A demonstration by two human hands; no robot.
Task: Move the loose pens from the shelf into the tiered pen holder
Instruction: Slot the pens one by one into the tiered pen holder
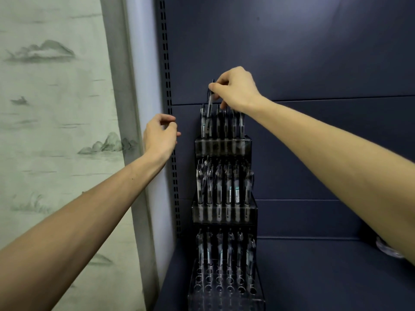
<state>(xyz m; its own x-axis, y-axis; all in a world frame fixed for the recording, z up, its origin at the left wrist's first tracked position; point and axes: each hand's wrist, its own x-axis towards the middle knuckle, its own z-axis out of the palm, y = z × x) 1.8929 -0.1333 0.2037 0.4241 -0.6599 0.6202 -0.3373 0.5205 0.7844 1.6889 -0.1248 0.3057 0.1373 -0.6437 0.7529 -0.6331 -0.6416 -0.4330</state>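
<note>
A dark clear tiered pen holder [224, 211] stands at the shelf's back left corner, each of its three tiers carrying a row of upright pens. My right hand [235, 88] pinches a dark pen [210, 102] by its upper end, its tip down among the pens of the top tier [222, 145]. My left hand [160, 135] hovers left of the top tier with loosely curled fingers, holding nothing. The front rows of holes in the bottom tier [224, 286] hold no pens.
The dark blue shelf floor [325, 277] stretches right of the holder. A clear item [386, 246] shows partly behind my right forearm. A slotted upright rail [170, 131] runs down beside the holder, with a painted wall panel [56, 131] further left.
</note>
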